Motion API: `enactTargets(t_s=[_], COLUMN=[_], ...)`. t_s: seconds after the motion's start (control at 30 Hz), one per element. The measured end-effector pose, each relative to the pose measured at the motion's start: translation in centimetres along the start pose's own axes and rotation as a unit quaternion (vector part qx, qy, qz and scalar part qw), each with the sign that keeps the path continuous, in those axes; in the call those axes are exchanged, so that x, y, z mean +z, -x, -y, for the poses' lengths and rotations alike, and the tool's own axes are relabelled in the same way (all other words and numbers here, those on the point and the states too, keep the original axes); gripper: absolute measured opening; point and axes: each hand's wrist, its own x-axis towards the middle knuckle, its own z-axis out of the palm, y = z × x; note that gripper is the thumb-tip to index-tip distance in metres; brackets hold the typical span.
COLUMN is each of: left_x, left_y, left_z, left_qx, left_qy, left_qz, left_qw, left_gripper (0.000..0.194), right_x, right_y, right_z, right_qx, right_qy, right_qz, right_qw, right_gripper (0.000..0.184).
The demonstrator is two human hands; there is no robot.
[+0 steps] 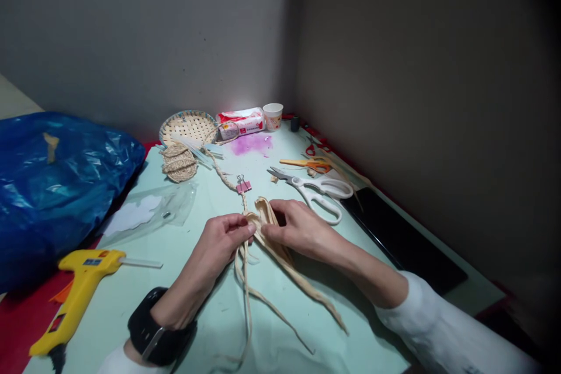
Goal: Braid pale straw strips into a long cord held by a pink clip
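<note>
A pale plaited cord (225, 179) runs down the table, with a pink binder clip (244, 187) gripping it. Below the clip, my left hand (227, 238) pinches the end of the plait between thumb and fingers. Loose thin strands (246, 304) hang from there toward me. My right hand (302, 228) is closed on a wider, folded strip of dried plant fibre (302, 283), just right of the plait. The strip's looped top stands up by my right fingertips, and its tail lies toward the lower right. Some fingers of both hands are hidden.
White-handled scissors (324, 190) and orange scissors (307, 163) lie to the right, near a black flat device (403, 239). A yellow glue gun (81, 298) and blue plastic bag (56, 187) are left. Behind are a woven basket (188, 127), paper cup (273, 117) and fibre coil (179, 162).
</note>
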Motion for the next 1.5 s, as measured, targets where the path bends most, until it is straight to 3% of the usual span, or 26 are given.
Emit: enactTargets(t_s=[0.13, 0.3, 0.7, 0.97, 1.2, 1.37, 1.5], left_x=[0.0, 0.0, 0.3, 0.6, 0.3, 0.4, 0.3], left_y=[-0.1, 0.0, -0.3, -0.2, 0.0, -0.1, -0.1], left_z=[0.0, -0.3, 0.1, -0.4, -0.2, -0.3, -0.3], left_qx=[-0.007, 0.004, 0.005, 0.009, -0.006, 0.005, -0.002], left_qy=[-0.009, 0.005, -0.003, -0.024, -0.014, -0.023, -0.024], left_qz=[0.0, 0.01, -0.003, -0.022, -0.013, -0.018, -0.018], left_qw=[1.0, 1.0, 1.0, 0.999, 1.0, 1.0, 1.0], left_gripper=[0.026, 0.026, 0.023, 0.02, 0.018, 0.012, 0.01], right_x=[-0.1, 0.5, 1.0, 1.1, 1.3, 1.1, 1.2], right_y=[-0.2, -0.1, 0.0, 0.0, 0.0, -0.1, -0.1], right_z=[0.1, 0.5, 0.1, 0.6, 0.7, 0.7, 0.4], right_qx=[0.022, 0.019, -0.004, 0.008, 0.018, -0.004, 0.007], right_qy=[-0.009, 0.02, 0.016, 0.028, 0.029, -0.041, -0.162], right_qz=[0.011, -0.006, -0.016, -0.008, -0.036, 0.004, 0.029], right_qw=[1.0, 1.0, 1.0, 1.0, 0.999, 0.999, 0.986], right_gripper=[0.01, 0.024, 0.018, 0.018, 0.016, 0.018, 0.019])
